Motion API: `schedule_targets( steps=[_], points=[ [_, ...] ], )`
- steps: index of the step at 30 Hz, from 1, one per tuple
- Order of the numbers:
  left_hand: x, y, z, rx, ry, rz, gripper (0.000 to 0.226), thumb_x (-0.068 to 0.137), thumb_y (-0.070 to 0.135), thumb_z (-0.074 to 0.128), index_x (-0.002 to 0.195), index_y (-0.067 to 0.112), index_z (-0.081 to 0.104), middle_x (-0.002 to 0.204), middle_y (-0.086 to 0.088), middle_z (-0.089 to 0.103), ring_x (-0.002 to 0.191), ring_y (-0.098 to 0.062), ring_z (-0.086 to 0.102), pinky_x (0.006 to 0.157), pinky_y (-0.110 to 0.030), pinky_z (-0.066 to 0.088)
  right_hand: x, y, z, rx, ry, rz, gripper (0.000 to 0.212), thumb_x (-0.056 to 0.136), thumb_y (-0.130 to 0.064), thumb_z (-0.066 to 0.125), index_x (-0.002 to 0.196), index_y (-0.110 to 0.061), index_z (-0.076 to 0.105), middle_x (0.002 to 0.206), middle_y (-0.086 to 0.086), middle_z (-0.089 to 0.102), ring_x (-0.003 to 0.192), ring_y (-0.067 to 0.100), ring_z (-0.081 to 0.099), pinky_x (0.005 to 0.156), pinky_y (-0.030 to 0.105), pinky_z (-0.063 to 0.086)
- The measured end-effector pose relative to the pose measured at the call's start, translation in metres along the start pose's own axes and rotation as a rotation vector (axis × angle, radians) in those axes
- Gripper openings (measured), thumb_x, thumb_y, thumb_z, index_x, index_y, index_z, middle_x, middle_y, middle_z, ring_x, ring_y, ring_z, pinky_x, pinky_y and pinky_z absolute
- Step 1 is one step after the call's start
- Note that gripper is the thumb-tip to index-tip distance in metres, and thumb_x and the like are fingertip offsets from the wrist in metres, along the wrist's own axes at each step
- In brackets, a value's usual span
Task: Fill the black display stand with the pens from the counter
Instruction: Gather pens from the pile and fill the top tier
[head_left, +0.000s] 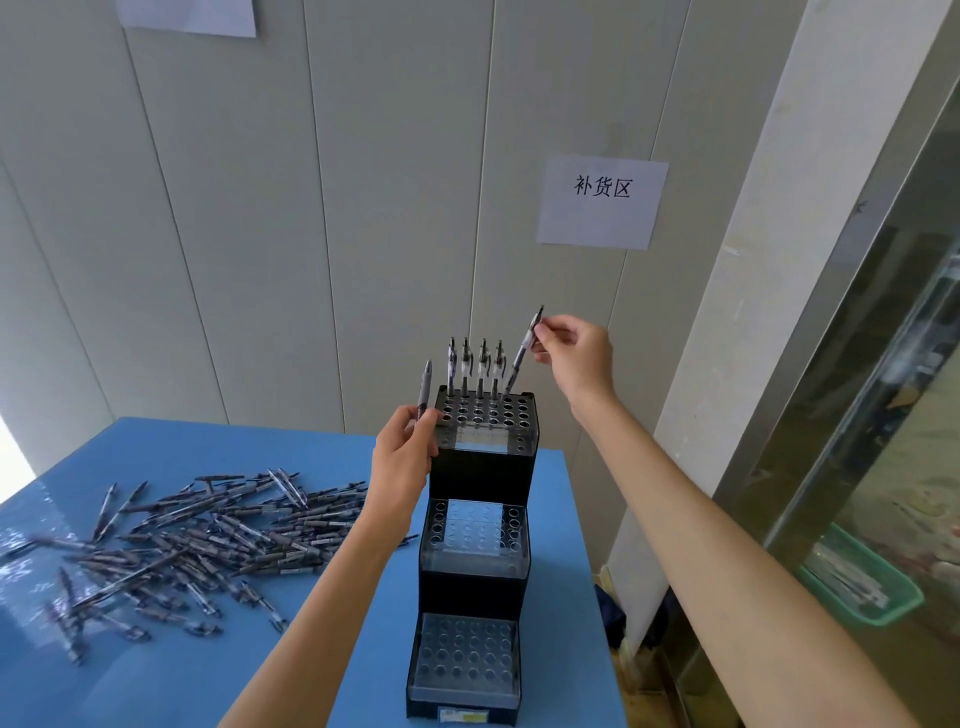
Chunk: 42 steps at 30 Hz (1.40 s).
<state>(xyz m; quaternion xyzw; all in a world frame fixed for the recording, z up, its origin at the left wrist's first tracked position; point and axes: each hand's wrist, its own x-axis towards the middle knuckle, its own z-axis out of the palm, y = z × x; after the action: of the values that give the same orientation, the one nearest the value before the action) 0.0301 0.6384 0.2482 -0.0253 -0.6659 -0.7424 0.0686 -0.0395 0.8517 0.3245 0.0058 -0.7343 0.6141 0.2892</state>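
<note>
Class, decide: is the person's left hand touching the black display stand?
Cannot tell. In the head view the left hand, holding a pen, overlaps the black display stand top-left corner; no gap or contact shows.

Pale grey-green wall panels (311, 208) with vertical seams fill most of the frame. A white paper sign (602, 202) with black characters hangs right of centre; another sheet (187, 15) is cut off at the upper left. A blue desk (208, 675) covers the lower left. A cream pillar (779, 260) and glass door (883, 441) stand at right, with a green basket (867, 613) behind the glass.

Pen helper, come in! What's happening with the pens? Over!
Right hand lowering pen into stand top tier. Left hand holds another pen. Nothing blocking.
</note>
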Motion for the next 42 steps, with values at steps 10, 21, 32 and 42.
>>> schedule_targets(
  steps=[10, 21, 32, 42],
  points=[
    [0.001, 0.005, -0.012, 0.002, 0.010, 0.015, 0.022, 0.104, 0.029, 0.056, 0.100, 0.008, 0.062, 0.059, 0.008, 0.039, 0.051, -0.008, 0.029, 0.043, -0.017, 0.027, 0.006, 0.005, 0.010, -0.215, -0.034, -0.141, 0.011, 0.093, -0.003, 0.067, 0.100, -0.005, 0.075, 0.086, 0.011, 0.075, 0.070, 0.019, 0.070, 0.067, 0.023, 0.059],
    [-0.002, 0.008, -0.012, -0.015, 0.000, 0.022, 0.024, 0.106, 0.029, 0.051, 0.104, 0.010, 0.066, 0.063, 0.004, 0.041, 0.050, -0.007, 0.030, 0.044, -0.017, 0.028, -0.010, 0.033, 0.013, -0.401, -0.096, -0.065, 0.016, 0.091, -0.011, 0.071, 0.106, -0.008, 0.077, 0.090, 0.005, 0.077, 0.082, 0.018, 0.073, 0.087, 0.041, 0.060],
    [-0.002, 0.018, 0.001, 0.028, 0.008, 0.086, 0.014, 0.096, 0.037, 0.069, 0.099, 0.024, 0.074, 0.091, -0.002, 0.064, 0.079, -0.011, 0.057, 0.077, -0.023, 0.042, -0.027, 0.017, -0.001, -0.295, -0.148, 0.086, 0.011, 0.092, -0.015, 0.070, 0.084, -0.009, 0.074, 0.072, 0.007, 0.074, 0.063, 0.018, 0.069, 0.066, 0.030, 0.061],
    [-0.015, 0.031, 0.021, 0.205, -0.050, 0.317, 0.010, 0.093, 0.024, 0.074, 0.094, 0.034, 0.077, 0.082, -0.002, 0.056, 0.071, -0.013, 0.050, 0.070, -0.029, 0.045, -0.058, -0.018, 0.000, -0.010, -0.613, 0.557, 0.042, 0.097, -0.037, 0.065, 0.095, 0.003, 0.073, 0.083, 0.017, 0.074, 0.068, 0.023, 0.071, 0.065, 0.029, 0.060]
  ],
)
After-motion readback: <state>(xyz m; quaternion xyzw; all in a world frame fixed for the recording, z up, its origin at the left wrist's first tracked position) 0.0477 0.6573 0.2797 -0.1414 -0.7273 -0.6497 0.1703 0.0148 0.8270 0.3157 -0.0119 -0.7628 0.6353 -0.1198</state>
